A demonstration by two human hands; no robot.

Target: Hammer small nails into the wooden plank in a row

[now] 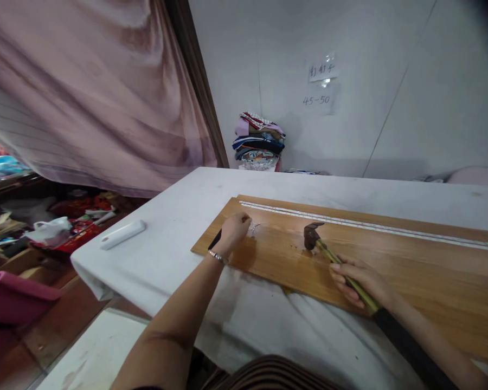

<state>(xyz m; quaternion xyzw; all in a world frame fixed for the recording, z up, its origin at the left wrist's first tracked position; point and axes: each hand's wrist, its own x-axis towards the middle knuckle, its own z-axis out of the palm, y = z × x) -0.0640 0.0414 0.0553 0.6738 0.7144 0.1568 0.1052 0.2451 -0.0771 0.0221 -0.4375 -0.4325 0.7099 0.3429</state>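
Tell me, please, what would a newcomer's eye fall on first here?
The claw hammer would likely draw the eye first, gripped in the right hand with its head over the wooden board. Next comes the left hand, near the board's left end, beside thin shiny pieces, probably nails. A large pink curtain hangs at the upper left.

Silver bracelet [217, 257], dark striped clothing [274, 374]

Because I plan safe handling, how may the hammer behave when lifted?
The hammer probably feels head-heavy, as its thick dark head sits at one end. The long, straight handle looks stiff, unlikely to bend.
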